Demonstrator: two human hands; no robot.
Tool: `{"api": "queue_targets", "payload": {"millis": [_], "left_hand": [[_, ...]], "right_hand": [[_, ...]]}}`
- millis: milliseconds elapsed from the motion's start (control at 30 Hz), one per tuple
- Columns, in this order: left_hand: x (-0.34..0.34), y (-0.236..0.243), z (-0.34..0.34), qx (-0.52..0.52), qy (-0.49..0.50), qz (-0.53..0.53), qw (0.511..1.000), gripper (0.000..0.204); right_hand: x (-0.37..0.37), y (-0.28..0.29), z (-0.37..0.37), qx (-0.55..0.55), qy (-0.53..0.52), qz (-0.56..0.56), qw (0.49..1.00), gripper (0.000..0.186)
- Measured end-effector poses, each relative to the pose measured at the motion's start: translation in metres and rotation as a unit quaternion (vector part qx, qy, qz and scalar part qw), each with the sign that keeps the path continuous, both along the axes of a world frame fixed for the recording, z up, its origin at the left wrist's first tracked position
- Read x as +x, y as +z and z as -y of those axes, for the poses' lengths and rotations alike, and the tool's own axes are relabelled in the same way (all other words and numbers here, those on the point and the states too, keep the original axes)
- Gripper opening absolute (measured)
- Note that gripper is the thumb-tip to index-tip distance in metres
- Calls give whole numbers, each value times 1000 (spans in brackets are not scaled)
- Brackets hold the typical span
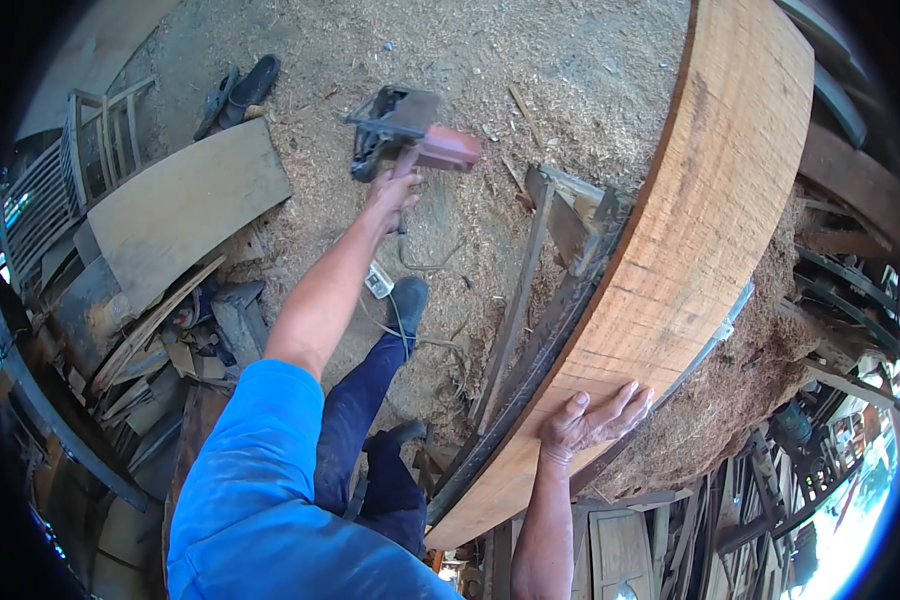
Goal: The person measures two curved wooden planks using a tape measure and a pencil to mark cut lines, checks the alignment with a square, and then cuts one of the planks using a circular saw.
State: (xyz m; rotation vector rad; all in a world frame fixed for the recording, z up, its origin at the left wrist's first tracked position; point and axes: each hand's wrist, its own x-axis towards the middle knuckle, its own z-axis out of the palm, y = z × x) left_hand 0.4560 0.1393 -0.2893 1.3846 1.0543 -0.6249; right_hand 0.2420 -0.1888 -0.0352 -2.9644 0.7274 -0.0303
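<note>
Left hand (395, 190) grips the power planer (410, 140), fingers wrapped; right hand (592, 420), fingers spread, rests flat on the plank (690, 230), centre-right. One-handed, that planer could slip.

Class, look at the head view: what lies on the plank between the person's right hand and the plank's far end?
Nothing: head view shows bare wood from the right hand up the plank.

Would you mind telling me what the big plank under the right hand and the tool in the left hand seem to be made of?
The plank looks like raw, unfinished wood: pale orange-brown, with faint saw lines across its face and sawdust below. The right hand lies flat on it. The power tool in the left hand appears to have a dark metal or plastic frame with a reddish, probably plastic, body; motion blur leaves this open.
</note>
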Motion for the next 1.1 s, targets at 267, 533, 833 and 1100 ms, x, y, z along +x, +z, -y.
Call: {"api": "queue_targets", "payload": {"millis": [267, 533, 833, 1100], "left_hand": [[-66, -13, -117, 86, 9, -28, 996, 39], [-120, -56, -153, 113, -64, -62, 990, 34], [-167, -17, -60, 372, -367, -8, 853, 61], [-285, 168, 127, -323, -103, -152, 929, 83]], "right_hand": [[-3, -2, 2, -5, -3, -8, 1000, 72], [-1, -3, 1, 11, -25, -4, 1000, 75], [-2, -1, 3, -7, -10, 41, 999, 69], [-25, 16, 24, 75, -34, 108, 991, 61]]}}
